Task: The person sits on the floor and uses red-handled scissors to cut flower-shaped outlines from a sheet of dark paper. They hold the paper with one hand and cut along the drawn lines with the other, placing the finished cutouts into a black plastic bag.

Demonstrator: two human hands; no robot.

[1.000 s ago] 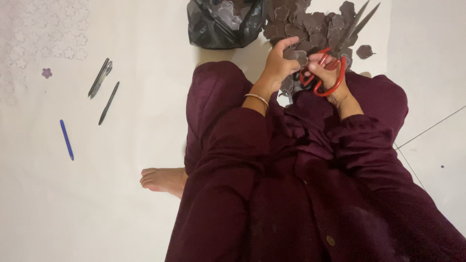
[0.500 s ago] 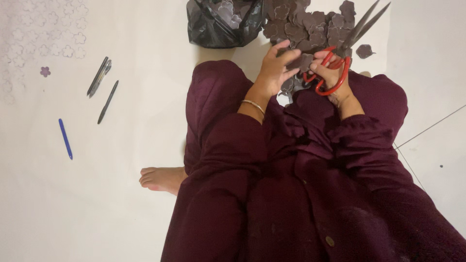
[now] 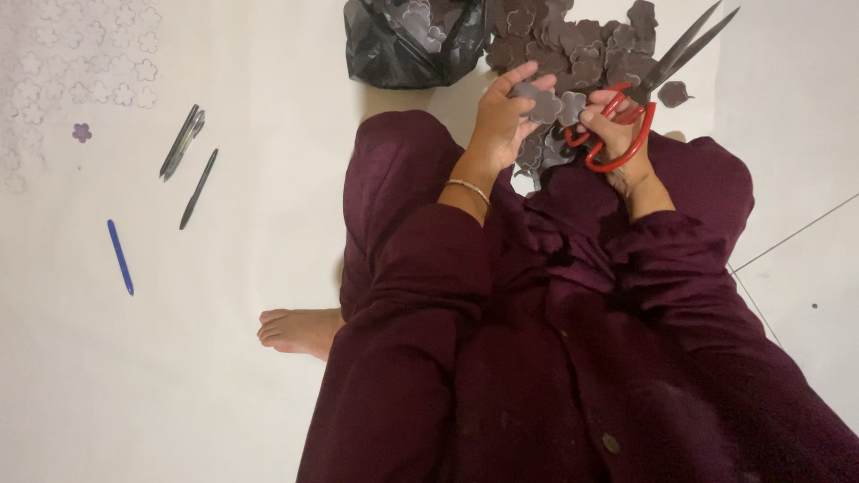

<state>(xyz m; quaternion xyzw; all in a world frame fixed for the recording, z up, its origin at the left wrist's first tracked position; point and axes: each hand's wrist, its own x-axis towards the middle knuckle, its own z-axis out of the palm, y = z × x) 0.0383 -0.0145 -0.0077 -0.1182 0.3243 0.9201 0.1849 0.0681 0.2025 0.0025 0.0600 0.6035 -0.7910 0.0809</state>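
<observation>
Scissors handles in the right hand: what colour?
Red, on the scissors in the right hand; head view.

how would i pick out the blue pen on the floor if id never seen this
Start at the person's bare foot on the pale floor and look up and to the left. Three pens lie there: a dark pair side by side, a single black one, and lowest and furthest left, the blue pen. It is the only brightly coloured one and lies apart from the others.

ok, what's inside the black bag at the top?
The black plastic bag gapes open, showing grey flower-shaped cutouts near its mouth. More of them are piled beside it. What lies deeper is covered by the bag's folds.
</observation>
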